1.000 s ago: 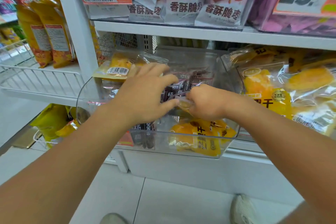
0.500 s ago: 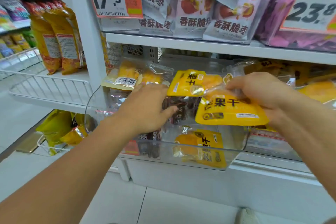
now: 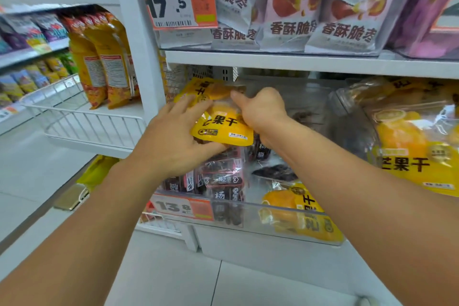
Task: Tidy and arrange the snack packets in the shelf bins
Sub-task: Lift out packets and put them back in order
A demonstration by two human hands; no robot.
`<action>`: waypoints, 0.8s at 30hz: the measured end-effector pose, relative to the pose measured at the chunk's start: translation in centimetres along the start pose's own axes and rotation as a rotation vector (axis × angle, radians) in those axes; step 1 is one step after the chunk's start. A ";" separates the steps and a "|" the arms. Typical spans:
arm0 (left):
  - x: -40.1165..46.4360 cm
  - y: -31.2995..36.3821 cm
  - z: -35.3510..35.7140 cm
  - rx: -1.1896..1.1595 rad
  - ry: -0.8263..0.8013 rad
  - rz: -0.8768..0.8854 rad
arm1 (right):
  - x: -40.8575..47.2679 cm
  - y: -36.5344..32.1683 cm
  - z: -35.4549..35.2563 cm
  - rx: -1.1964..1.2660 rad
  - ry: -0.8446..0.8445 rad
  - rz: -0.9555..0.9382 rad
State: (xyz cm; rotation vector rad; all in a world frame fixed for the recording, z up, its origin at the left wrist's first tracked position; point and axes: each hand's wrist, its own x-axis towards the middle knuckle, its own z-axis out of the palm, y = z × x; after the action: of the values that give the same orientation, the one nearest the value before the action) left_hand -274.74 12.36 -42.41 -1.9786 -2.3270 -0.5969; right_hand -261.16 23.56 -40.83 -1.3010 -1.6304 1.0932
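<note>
Over the clear plastic bin [image 3: 248, 221] on the lower shelf I hold a yellow dried-mango packet [image 3: 221, 126]. My right hand [image 3: 260, 109] grips its upper right edge, and my left hand [image 3: 173, 139] holds its left side with the thumb under the bottom edge. A second yellow packet [image 3: 203, 89] stands right behind it at the bin's back left. Dark plum packets [image 3: 221, 179] lie in the bin below my hands, with another yellow mango packet [image 3: 295, 206] at the front right.
A neighbouring clear bin to the right holds large yellow mango packets [image 3: 412, 146]. The shelf above carries white jujube packets [image 3: 293, 12] and an orange price tag [image 3: 178, 0]. A white wire basket [image 3: 82, 117] with orange bags sits left of the white upright post [image 3: 139, 40].
My right hand lifted yellow packets out of the bin, then carried them left and back. My left hand rose from the dark packets and took hold of the front yellow packet.
</note>
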 end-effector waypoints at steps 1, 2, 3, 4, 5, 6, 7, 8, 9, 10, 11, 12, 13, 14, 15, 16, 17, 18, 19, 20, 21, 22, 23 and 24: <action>0.0 -0.1 0.0 0.013 0.007 0.008 | -0.1 0.1 0.0 0.024 -0.015 0.008; 0.0 0.0 0.0 -0.003 0.027 0.017 | 0.1 0.3 0.1 0.020 -0.038 0.001; 0.0 0.2 0.0 -0.030 0.062 0.030 | 0.2 0.1 0.0 -0.028 -0.089 -0.024; 0.2 0.2 0.1 -0.035 0.097 0.049 | 0.3 -0.3 -0.3 -0.093 -0.172 -0.049; 0.5 0.3 0.2 -0.013 0.117 0.073 | 0.1 -0.9 -0.7 -0.158 -0.275 -0.057; 0.8 0.2 0.4 0.017 0.115 0.087 | 0.0 -1.5 -1.4 -0.201 -0.353 -0.053; 1.1 0.1 0.6 0.041 0.099 0.087 | -0.3 -2.1 -2.4 -0.244 -0.384 -0.045; 1.2 0.1 0.9 0.062 0.080 0.074 | -0.4 -2.3 -3.5 -0.328 -0.371 -0.059; 1.3 0.2 1.2 0.080 0.068 0.061 | -0.3 -2.1 -4.9 -0.466 -0.358 -0.093; 1.3 0.3 1.3 0.097 0.062 0.049 | -0.3 -1.6 -6.2 -0.650 -0.382 -0.128; 1.3 0.5 1.4 0.105 0.061 0.043 | -0.7 -1.1 -7.4 -0.840 -0.471 -0.136; 1.2 0.8 1.4 0.099 0.064 0.042 | -1.0 -0.2 -8.2 -1.005 -0.600 -0.115; 1.2 1.1 1.3 0.085 0.067 0.045 | -1.4 0.9 -8.9 -1.117 -0.735 -0.074; 1.2 1.4 1.3 0.066 0.064 0.043 | -1.6 2.1 -9.4 -1.168 -0.837 -0.022; 1.2 1.6 1.2 0.045 0.065 0.038 | -1.8 3.0 -9.6 -1.170 -0.900 0.033; 1.2 1.8 1.1 0.029 0.070 0.031 | -1.9 3.8 -9.7 -1.157 -0.925 0.066; 1.1 1.9 1.1 0.020 0.084 0.030 | -1.8 4.6 -9.6 -1.135 -0.915 0.067; 1.1 2.0 1.0 0.014 0.099 0.032 | -1.6 5.2 -9.5 -1.112 -0.889 0.032; 1.1 2.0 1.0 0.008 0.110 0.037 | -1.3 5.4 -9.3 -1.077 -0.842 -0.032; 1.1 1.9 1.0 0.003 0.113 0.039 | -1.0 5.5 -9.1 -1.024 -0.753 -0.109; 1.2 1.8 1.0 -0.002 0.117 0.041 | -0.7 5.4 -8.9 -0.957 -0.643 -0.173; 1.2 1.7 1.0 -0.004 0.122 0.037 | -0.4 5.2 -8.6 -0.894 -0.531 -0.221; 1.2 1.5 0.9 -0.009 0.126 0.031 | -0.2 5.0 -8.2 -0.861 -0.436 -0.256; 1.2 1.4 0.9 -0.016 0.130 0.026 | -0.1 4.9 -7.8 -0.858 -0.369 -0.270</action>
State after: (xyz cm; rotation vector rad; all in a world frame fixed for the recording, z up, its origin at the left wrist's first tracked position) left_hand -273.46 13.91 -42.59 -1.9113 -2.2239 -0.7219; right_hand -252.33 25.29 -42.83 -1.3537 -2.6356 0.4697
